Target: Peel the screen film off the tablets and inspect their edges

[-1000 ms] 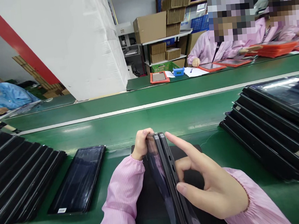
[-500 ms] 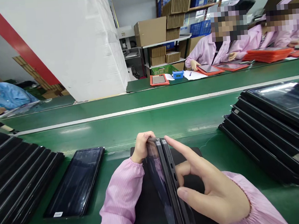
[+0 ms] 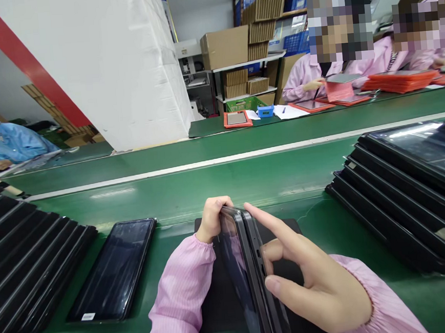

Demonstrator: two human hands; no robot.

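Two black tablets stand on edge, side by side and nearly touching: a left tablet with its glossy screen facing left, and a right tablet with ports along its narrow edge. My left hand is closed round their far end, its fingers over the top corner. On the other side, my right hand holds the right tablet, index finger stretched to the far corner, thumb and a bent finger against its edge. Beneath them lies a black mat. Another tablet with a white label lies flat on the left.
Stacks of tablets rise at left and right on the green bench. A white wrapped pillar stands behind. Across the bench, people in pink sit by orange-cased tablets; a person in blue is at left.
My hands and the two tablets have barely moved. Across the bench, a co-worker has raised an orange-cased tablet off the surface.
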